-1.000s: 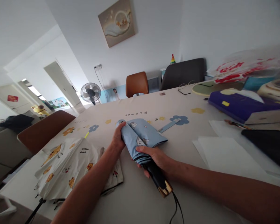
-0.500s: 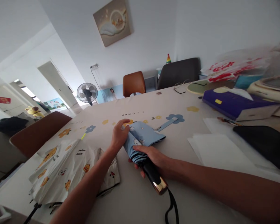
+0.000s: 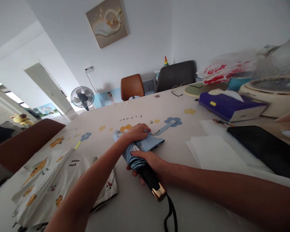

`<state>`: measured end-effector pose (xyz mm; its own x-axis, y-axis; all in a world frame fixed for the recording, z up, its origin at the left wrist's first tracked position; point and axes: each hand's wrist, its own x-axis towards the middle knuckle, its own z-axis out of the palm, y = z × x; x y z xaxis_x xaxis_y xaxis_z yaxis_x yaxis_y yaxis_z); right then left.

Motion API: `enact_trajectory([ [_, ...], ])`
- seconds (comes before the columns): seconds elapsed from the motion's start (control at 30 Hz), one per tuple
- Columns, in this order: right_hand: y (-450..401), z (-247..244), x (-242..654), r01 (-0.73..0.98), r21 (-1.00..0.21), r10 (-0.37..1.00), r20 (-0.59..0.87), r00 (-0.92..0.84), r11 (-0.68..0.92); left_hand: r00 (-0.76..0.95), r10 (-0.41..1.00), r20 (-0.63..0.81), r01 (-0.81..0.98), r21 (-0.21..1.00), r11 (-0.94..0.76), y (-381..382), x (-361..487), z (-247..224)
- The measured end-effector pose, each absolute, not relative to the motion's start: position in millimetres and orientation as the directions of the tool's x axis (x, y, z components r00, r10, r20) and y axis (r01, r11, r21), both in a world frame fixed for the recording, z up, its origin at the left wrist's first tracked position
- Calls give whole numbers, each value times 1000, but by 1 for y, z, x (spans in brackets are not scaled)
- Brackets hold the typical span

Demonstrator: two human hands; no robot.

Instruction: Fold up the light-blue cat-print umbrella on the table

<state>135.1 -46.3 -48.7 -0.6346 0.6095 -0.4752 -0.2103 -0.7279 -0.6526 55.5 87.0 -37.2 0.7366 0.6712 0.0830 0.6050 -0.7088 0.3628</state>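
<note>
One blue umbrella (image 3: pixel 130 158), partly folded, was held over the pale, flower-printed table (image 3: pixel 125 211), the right hand (image 3: pixel 157 163) closed round its lower folds, the left hand (image 3: pixel 138 132) bent over its loose fabric, whether gripping could not be told. One duck-printed umbrella (image 3: pixel 64 175) lay leftward; three chairs (image 3: pixel 132 87) stood around, one fan (image 3: pixel 82 97) beyond.

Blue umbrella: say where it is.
The blue umbrella is central in the head view, right of the white umbrella, in the right hand and under the left hand.
</note>
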Motion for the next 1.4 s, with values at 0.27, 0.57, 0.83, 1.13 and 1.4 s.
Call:
enact_trajectory([
  [0.27, -41, -53, 138, -174, -612, 536, -479, -696, -772, 730, 683, 16, 676, 128, -726, 84, 58, -34],
  [0.57, -45, -47, 135, -190, -626, 565, -479, -672, -756, 494, 805, 328, 776, 252, -578, 72, 54, -27],
  [0.83, -43, -55, 133, -236, -653, 603, -420, -678, -720, 499, 677, 540, 564, 390, -727, 72, 46, -27],
  [1.13, -42, -56, 134, -186, -667, 592, -456, -665, -722, 165, 887, 430, 162, 876, -455, 57, 20, -18],
  [1.4, -44, -49, 134, -281, -652, 650, -433, -624, -704, 237, 804, 545, 330, 734, -594, 29, -22, -8],
])
